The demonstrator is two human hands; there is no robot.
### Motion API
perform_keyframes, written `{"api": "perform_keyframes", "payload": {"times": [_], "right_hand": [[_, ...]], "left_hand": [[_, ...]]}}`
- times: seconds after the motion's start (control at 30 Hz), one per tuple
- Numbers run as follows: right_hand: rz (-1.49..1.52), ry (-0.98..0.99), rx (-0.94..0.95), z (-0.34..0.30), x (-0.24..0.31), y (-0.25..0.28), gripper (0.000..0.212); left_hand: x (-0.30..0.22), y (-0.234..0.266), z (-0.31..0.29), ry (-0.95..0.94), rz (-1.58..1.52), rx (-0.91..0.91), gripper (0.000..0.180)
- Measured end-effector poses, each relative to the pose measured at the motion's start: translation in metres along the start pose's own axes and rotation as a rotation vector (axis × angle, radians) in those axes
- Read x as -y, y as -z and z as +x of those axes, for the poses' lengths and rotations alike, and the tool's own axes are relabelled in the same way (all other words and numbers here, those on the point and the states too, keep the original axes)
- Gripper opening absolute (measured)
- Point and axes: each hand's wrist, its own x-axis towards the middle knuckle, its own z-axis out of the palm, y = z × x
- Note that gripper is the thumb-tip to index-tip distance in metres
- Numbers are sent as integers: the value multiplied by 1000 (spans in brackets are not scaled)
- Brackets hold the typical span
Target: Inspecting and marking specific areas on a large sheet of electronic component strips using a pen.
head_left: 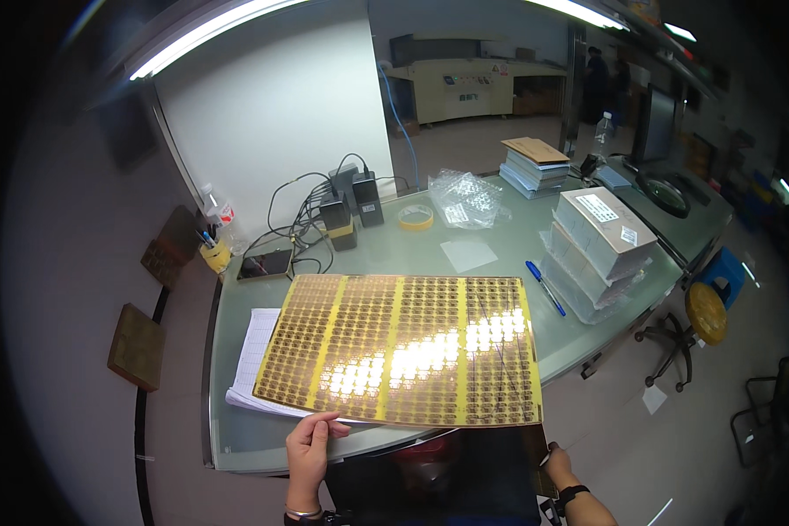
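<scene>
My left hand [311, 447] pinches the near edge of a large circuit board panel [359, 329], fingers closed. The panel is thin and rectangular, with rows of small copper-coloured units divided by yellow strips. Bright glare crosses its middle, and thin dark lines run over its right part. It lies tilted above the desk, partly covering a stack of white printed sheets [252, 351]. Below the panel's right corner is my right hand [559, 466], its fingers curled beside a brownish sheet edge [535, 445]. What those fingers hold is too small and dark to make out.
On the glass-topped desk [237, 451] stand black power adapters [346, 206], a phone [266, 264], tape roll [415, 217], plastic wrap [466, 200], blue pen [545, 287] and wrapped stacks [600, 250]. A pen cup [215, 256] and bottle [221, 219] sit far left. A wheeled stool [704, 314] stands right.
</scene>
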Motion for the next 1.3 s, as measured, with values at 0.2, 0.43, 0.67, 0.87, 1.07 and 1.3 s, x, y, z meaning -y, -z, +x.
{"api": "perform_keyframes", "payload": {"times": [0.2,0.43,0.67,0.87,1.07,1.3], "right_hand": [[-12,57,-65,4,-3,-2,17],[-117,145,56,5,-4,4,30],[195,253,303,-2,21,27,47],[496,236,-9,-20,71,149,32],[220,397,-290,-57,144,264,28],[-205,443,-306,1,223,263,29]], "left_hand": [[2,0,4,-4,-30,-43,25],[4,-6,4,21,-1,-40,25],[-5,-2,-3,103,17,-32,24],[-13,-4,0,55,43,-16,23],[-10,-6,0,89,-65,7,23],[9,11,8,64,-83,-24,28]]}}
